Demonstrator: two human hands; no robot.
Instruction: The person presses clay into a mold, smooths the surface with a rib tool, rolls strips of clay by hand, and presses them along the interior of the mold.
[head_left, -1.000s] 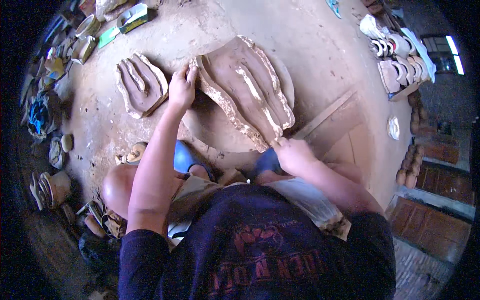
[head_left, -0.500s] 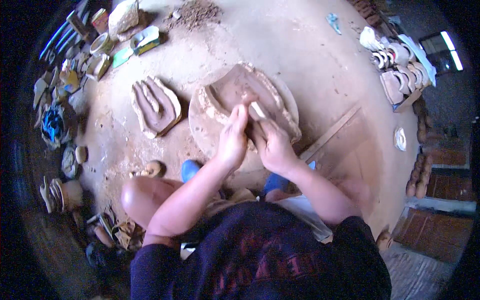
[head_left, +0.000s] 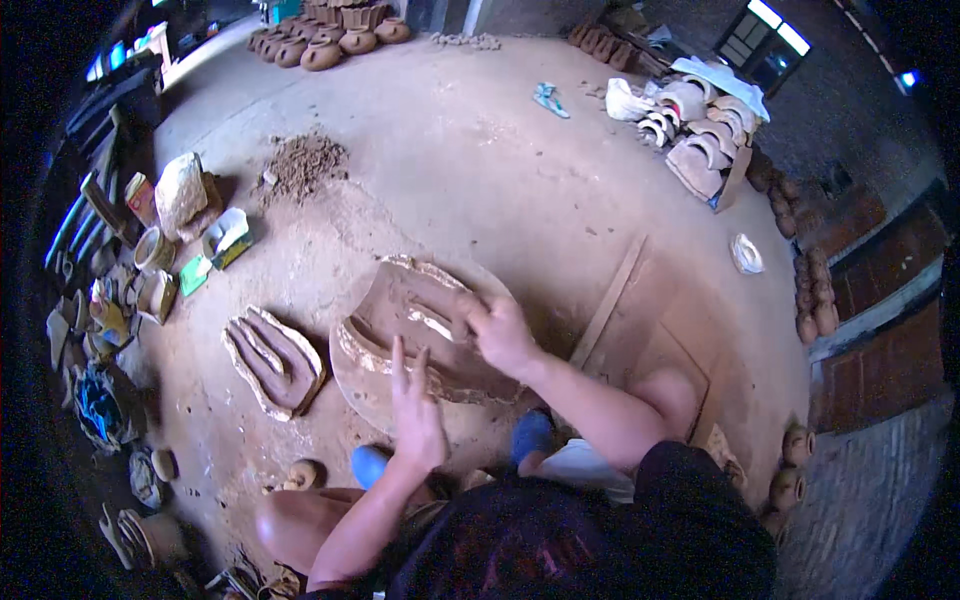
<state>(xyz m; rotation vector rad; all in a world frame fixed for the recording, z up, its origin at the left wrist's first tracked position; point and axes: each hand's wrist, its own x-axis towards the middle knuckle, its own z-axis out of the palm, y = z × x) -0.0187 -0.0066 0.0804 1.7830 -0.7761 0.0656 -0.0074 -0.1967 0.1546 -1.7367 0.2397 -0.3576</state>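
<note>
A large brown clay mould [head_left: 400,310] with grooves lies on a round board [head_left: 355,385] on the earthen floor in front of me. My left hand [head_left: 415,410] lies flat with fingers spread on the near edge of the mould. My right hand [head_left: 500,335] presses its fingers into the clay at the mould's right side. A second, smaller clay mould half [head_left: 272,360] with finger-like grooves lies on the floor to the left.
A wooden strip [head_left: 610,300] lies right of the board. Pale mould pieces [head_left: 700,130] are stacked at the far right, clay pots [head_left: 320,45] at the top, a pile of loose clay [head_left: 305,165] and cluttered tools and containers [head_left: 150,260] along the left.
The view has lifted and widened. My left hand moved from the mould's middle to its near edge and spread flat. The right hand stays on the mould's right part.
</note>
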